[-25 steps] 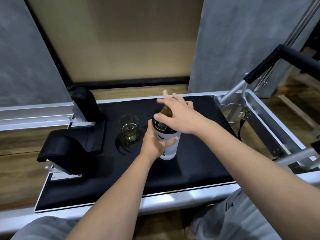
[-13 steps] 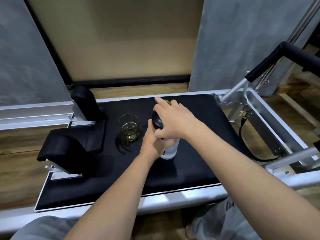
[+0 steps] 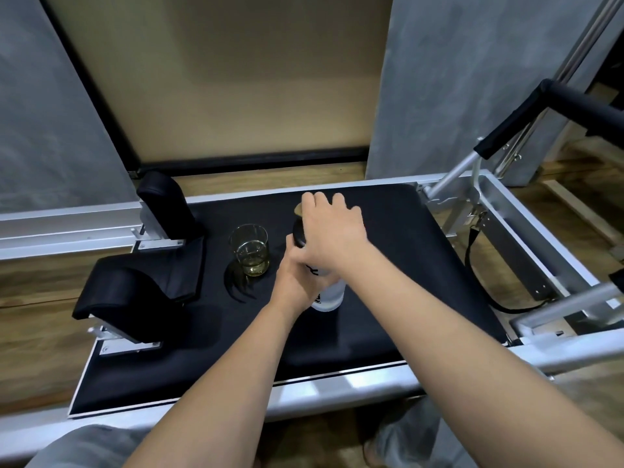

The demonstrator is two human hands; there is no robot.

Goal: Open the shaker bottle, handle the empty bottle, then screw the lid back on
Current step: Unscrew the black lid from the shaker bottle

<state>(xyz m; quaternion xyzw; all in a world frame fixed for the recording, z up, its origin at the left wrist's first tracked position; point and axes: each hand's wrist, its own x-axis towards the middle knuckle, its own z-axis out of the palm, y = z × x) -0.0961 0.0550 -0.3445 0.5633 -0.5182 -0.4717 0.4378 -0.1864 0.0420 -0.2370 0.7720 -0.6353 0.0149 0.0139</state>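
A frosted white shaker bottle (image 3: 330, 297) with black print stands upright on the black padded carriage (image 3: 388, 298). My left hand (image 3: 297, 282) is wrapped around the bottle's body from the left. My right hand (image 3: 332, 233) covers the black lid (image 3: 298, 235) from above, fingers curled over it; a tan part of the lid peeks out beside my fingertips. Most of the lid and the bottle's upper half are hidden by my hands.
A clear glass (image 3: 250, 249) with a little yellowish liquid stands just left of the bottle. Black shoulder rests (image 3: 165, 204) and a headrest (image 3: 135, 292) sit at the left. A metal frame and padded bar (image 3: 526, 119) rise on the right.
My right hand has closed down over the lid and turned on it, fingers shifting from spread to curled. My left hand keeps its grip on the bottle, which stays in place.
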